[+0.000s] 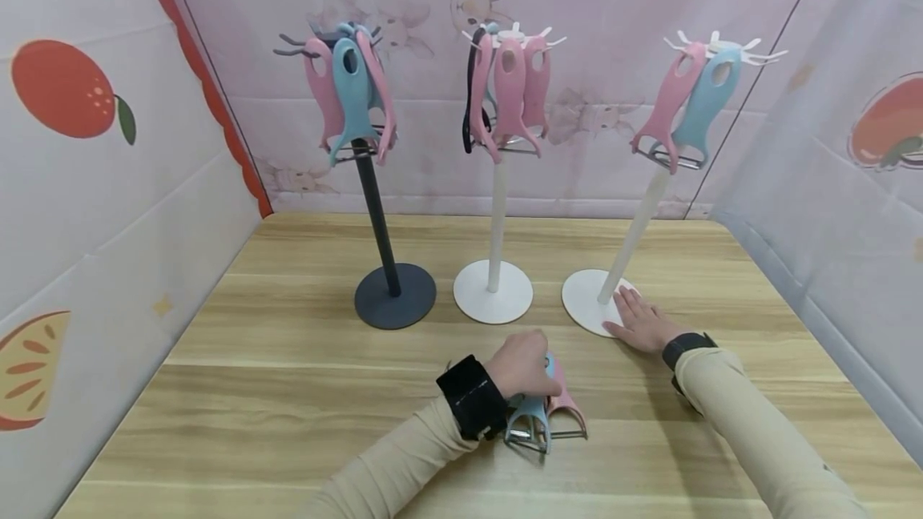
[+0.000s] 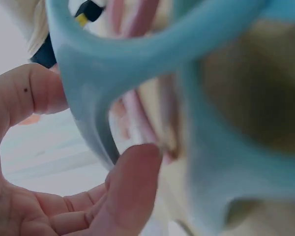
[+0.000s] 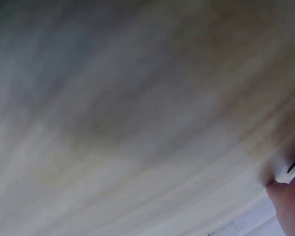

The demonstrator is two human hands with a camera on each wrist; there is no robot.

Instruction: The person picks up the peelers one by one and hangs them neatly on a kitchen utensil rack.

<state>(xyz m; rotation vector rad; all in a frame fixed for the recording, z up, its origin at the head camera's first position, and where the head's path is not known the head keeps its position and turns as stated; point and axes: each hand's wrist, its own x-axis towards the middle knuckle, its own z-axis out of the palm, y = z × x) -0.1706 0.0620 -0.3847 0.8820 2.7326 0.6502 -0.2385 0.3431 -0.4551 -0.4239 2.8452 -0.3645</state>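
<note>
My left hand (image 1: 525, 360) is curled over a blue peeler (image 1: 530, 416) that lies on the wooden table (image 1: 288, 391), with a pink peeler (image 1: 567, 411) right beside it. In the left wrist view the blue peeler (image 2: 221, 162) fills the frame and my thumb and fingers (image 2: 132, 187) curl round its handle. My right hand (image 1: 636, 317) lies flat, fingers straight, on the round base of the right white stand (image 1: 587, 295). That stand carries one pink peeler (image 1: 671, 102) and one blue peeler (image 1: 710, 106). The right wrist view shows only blurred tabletop and a fingertip (image 3: 290, 206).
A dark stand (image 1: 392, 295) at the left holds several pink and blue peelers (image 1: 353, 94). The middle white stand (image 1: 493, 291) holds pink peelers (image 1: 512, 94) and a black one. Fabric walls close in the table on the left, back and right.
</note>
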